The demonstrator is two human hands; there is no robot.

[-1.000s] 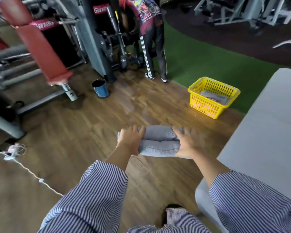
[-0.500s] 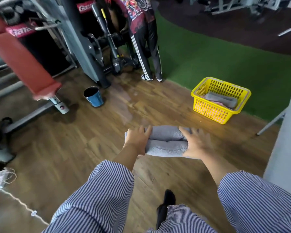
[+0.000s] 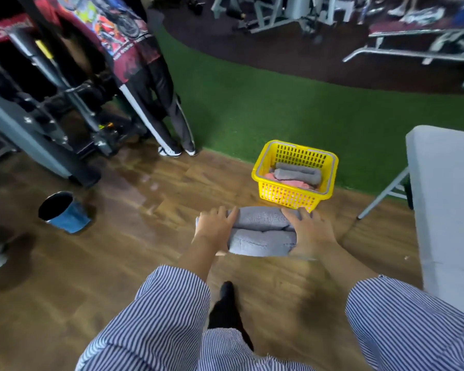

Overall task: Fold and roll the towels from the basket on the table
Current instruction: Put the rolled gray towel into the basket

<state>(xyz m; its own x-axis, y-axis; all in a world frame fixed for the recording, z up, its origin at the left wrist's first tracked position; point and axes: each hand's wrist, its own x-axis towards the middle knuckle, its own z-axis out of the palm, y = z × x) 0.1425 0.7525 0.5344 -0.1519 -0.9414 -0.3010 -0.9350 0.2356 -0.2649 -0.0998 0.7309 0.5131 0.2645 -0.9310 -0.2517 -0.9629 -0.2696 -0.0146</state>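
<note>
Both hands, the left hand (image 3: 217, 226) and the right hand (image 3: 310, 231), clasp the ends of the rolled grey towel (image 3: 263, 231), seemingly so it cannot unroll, carrying it toward the yellow basket (image 3: 295, 195) at one o'clock, where another roll lies.
</note>
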